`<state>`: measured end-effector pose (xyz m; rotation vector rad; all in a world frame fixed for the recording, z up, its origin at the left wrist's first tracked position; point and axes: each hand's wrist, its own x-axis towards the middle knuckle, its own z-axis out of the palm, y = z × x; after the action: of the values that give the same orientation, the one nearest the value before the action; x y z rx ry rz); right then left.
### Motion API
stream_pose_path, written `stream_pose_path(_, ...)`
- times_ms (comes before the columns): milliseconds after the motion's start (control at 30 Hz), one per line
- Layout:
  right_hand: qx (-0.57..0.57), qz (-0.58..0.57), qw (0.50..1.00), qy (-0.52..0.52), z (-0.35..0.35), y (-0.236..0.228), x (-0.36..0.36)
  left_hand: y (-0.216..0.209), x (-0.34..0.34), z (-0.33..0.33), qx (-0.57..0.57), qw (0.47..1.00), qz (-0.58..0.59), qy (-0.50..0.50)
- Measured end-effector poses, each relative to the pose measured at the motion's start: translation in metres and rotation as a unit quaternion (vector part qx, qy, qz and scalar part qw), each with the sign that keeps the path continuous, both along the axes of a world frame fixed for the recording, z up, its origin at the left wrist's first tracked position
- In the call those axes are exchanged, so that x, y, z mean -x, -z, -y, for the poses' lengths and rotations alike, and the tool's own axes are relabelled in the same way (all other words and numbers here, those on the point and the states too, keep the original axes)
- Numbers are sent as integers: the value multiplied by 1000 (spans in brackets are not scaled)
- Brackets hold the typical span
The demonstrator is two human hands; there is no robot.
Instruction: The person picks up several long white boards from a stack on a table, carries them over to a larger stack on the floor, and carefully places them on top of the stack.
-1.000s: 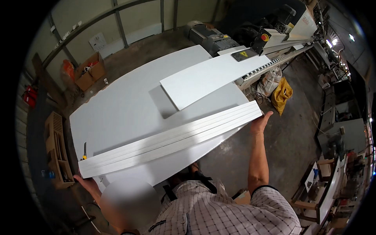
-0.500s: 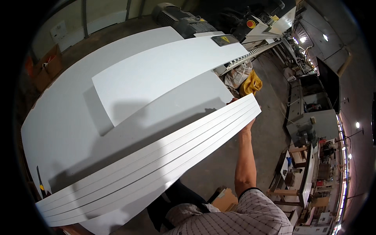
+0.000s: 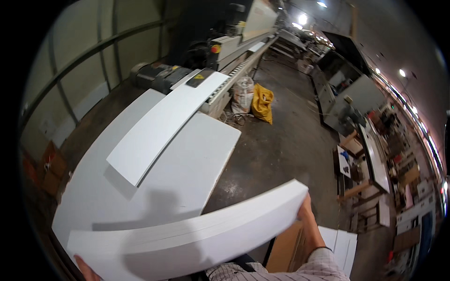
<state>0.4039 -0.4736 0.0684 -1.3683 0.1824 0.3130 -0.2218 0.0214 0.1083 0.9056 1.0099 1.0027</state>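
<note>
A thick stack of long white boards (image 3: 201, 239) spans the lower part of the view, held off the large white work surface (image 3: 206, 145). At its right end my right hand (image 3: 305, 210) grips the edge, most fingers hidden behind the boards. My left hand (image 3: 86, 269) is closed on the other end at the lower left, where only part of it shows. Beyond the stack, a single long white board (image 3: 164, 131) reaches from the machine out over the work surface, with a dark plate (image 3: 200, 78) on its far end.
A long machine (image 3: 243, 61) with a red button and a grey motor (image 3: 159, 75) stands at the far side. A white sack (image 3: 243, 93) and a yellow sack (image 3: 263, 103) sit beside it. White panels (image 3: 340, 248) and a brown cardboard piece (image 3: 283, 246) lie near my right arm.
The stack has turned so its broad white face shows more, and moved lower in the view. My view has tilted up, showing more of the machine and floor. Both hands still hold the stack.
</note>
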Motion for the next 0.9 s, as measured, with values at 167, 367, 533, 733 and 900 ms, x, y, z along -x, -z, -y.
stream_pose_path(167,54,-90,972,208,208,30,181,-15,-147,-33,4,919,-268,290)
stream_pose_path(367,-19,-196,895,401,349,83,450,-1,-273,54,-14,818,-245,520)
stream_pose_path(533,-34,-201,846,493,366,46,694,-11,-307,206,-93,704,-291,641)
stream_pose_path(733,-68,-271,696,662,352,78,967,16,-276,382,-145,533,-299,779)
stream_pose_path(900,-5,-314,613,725,337,70,1144,56,-218,509,-201,424,-375,799)
